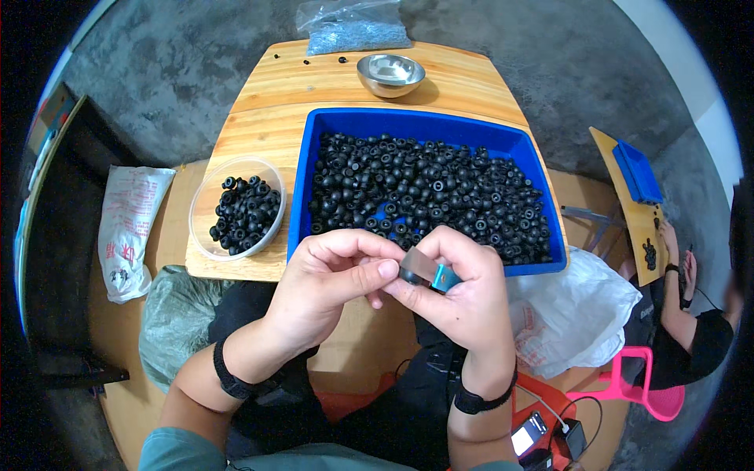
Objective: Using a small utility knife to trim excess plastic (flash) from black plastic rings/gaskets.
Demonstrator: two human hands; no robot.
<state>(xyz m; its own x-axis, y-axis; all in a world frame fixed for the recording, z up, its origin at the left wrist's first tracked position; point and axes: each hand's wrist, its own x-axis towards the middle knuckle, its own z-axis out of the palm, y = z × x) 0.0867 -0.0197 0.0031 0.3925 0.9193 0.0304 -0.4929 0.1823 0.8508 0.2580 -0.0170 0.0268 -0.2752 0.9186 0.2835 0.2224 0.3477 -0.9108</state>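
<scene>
My left hand (334,284) pinches a small round black part (409,276) between thumb and fingertips, at the near edge of the blue tray. My right hand (469,294) is closed around a small cutter with a teal handle (447,278). Its broad metal blade (419,264) points left and lies against the black part. Whether the blade has cut in, I cannot tell. Just beyond both hands, the blue tray (300,188) holds a deep spread of similar black round parts (440,184), many with a hole showing.
Left of the tray stands a clear round tub (196,213) partly filled with black parts. A metal bowl (391,74) and a clear bag of bluish pieces (357,35) sit at the table's far end. White plastic bags (577,306) lie right. Another person (691,330) works at a side table.
</scene>
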